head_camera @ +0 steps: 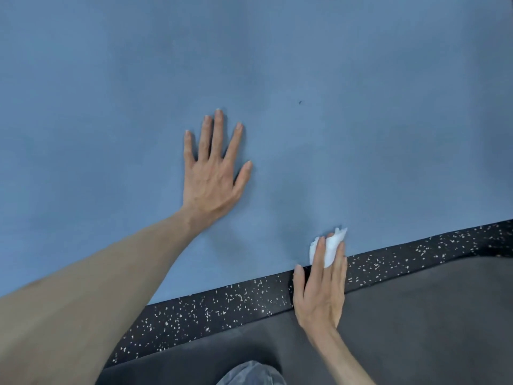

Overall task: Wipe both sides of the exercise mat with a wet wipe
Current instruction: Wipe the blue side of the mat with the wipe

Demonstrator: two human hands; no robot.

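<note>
Right hand (319, 290), wet wipe (330, 250) at mat (361, 134) edge

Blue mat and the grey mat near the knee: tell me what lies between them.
In the head view, a strip of black speckled floor separates the blue mat from the grey mat; the right hand crosses it, holding the wet wipe.

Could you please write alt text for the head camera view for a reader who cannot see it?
A right hand presses a white wet wipe on the near edge of a blue exercise mat. The left hand lies flat, fingers spread, on the mat, beside speckled black flooring.
</note>
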